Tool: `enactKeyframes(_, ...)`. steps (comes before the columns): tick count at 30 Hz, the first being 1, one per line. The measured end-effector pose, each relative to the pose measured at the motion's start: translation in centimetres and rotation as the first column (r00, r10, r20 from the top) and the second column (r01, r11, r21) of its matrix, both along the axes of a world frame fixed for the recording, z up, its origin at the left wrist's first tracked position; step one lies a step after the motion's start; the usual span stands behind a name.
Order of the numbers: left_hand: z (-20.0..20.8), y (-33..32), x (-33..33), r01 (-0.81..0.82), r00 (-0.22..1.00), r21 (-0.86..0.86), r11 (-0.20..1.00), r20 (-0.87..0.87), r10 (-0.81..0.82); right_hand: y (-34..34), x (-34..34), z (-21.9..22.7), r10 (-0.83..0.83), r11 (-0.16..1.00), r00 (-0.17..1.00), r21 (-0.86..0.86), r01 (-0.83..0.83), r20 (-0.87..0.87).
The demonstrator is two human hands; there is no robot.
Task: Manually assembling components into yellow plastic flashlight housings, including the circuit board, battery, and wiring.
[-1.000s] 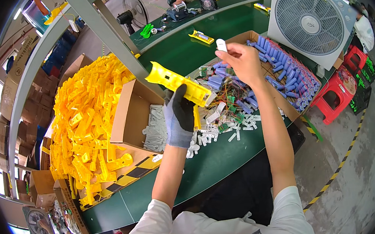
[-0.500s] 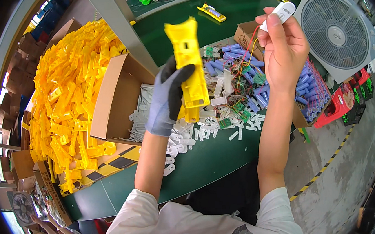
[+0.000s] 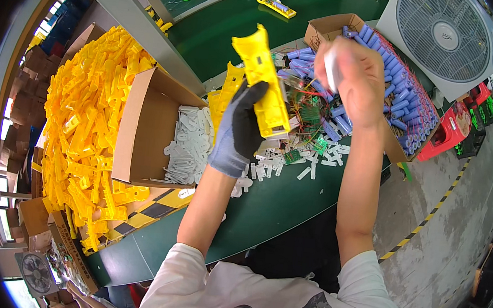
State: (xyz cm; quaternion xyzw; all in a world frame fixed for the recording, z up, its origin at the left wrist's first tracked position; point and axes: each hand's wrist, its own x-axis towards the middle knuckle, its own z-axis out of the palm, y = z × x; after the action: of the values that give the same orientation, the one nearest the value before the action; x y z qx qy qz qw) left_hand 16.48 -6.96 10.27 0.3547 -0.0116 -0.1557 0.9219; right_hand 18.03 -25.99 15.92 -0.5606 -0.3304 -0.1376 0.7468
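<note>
My left hand (image 3: 238, 129), in a grey and black glove, grips a long yellow plastic shell (image 3: 259, 75) with moulded ribs, tilted upright over the table. Close behind it stand more yellow shells (image 3: 229, 87). Bare and smeared by motion, my right hand (image 3: 357, 84) pinches a small white plastic case (image 3: 331, 70) to the right of the shell. Below the two hands lies a heap of green circuit boards (image 3: 307, 109) with thin red wires, blurred in part. White plastic strips (image 3: 269, 163) are scattered in front of the heap.
A big pile of yellow shells (image 3: 89, 121) fills the left. Next to it, a cardboard box (image 3: 142, 132) holds white plastic pieces (image 3: 191, 143). Purple battery cells (image 3: 408, 110) fill a box at right, near a large fan (image 3: 445, 36). On the green surface behind lies a yellow assembly (image 3: 277, 5).
My right hand has come down with the white case, toward the shell, and turned. My left hand has shifted slightly right with the yellow shell.
</note>
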Motion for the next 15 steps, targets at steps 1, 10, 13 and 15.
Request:
enactKeyframes(1,0.0,0.6,0.3,-0.038,0.999,0.028,0.999,0.012,0.037,-0.8,0.2,-0.3,0.131,0.986,0.991,-0.098,-0.134,-0.033)
enactKeyframes(10,3.2,4.4,-0.7,-0.114,0.954,0.089,0.989,0.286,0.084,1.7,0.6,-2.5,-0.232,0.699,0.973,-0.693,0.176,0.013)
enactKeyframes(13,3.4,4.4,-0.6,-0.118,0.955,0.091,0.989,0.282,0.088,2.3,0.7,-3.2,-0.109,0.669,0.976,-0.740,-0.069,-0.190)
enactKeyframes(15,3.3,4.3,-0.6,-0.174,0.955,0.104,0.979,0.260,0.142,2.4,0.4,-3.1,-0.077,0.702,0.978,-0.707,-0.085,-0.194)
